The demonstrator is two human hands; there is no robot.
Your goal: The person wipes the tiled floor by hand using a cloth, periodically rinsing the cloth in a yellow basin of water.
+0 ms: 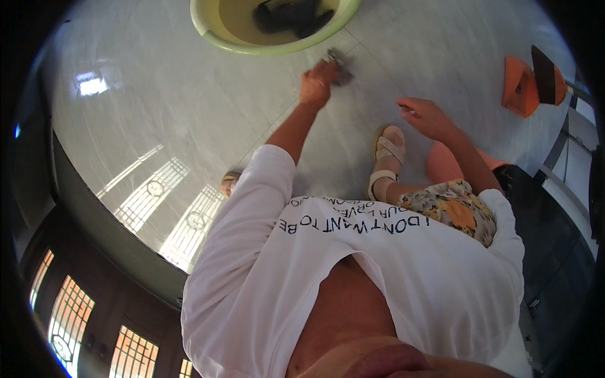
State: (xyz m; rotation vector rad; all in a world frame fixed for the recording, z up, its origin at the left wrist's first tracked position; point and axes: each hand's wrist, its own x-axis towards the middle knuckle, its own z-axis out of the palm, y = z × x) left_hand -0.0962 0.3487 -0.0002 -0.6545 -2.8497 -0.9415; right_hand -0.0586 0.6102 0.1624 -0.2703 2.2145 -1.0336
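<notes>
My left hand [317, 85] reaches forward over the floor, its fingers closed on a small grey and whitish object [341, 68]; motion blur hides what it is. Just beyond it, a pale yellow-green plastic basin [283, 48] holds cloudy water with a dark item, possibly cloth or footwear, lying in it [293, 18]. My right hand [427, 117] hovers in front of my right knee with its fingers loosely bent and slightly apart, and no held thing shows. Below that hand is my right foot in a strapped sandal [390, 149].
Grey, glossy tiles [189, 108] cover the floor. An orange dustpan [519, 90] and a dark-bristled orange brush [546, 78] lie at the right. Near my right leg is a pink object [444, 163], partly hidden. Dark doors with latticed panes [71, 312] stand at the lower left.
</notes>
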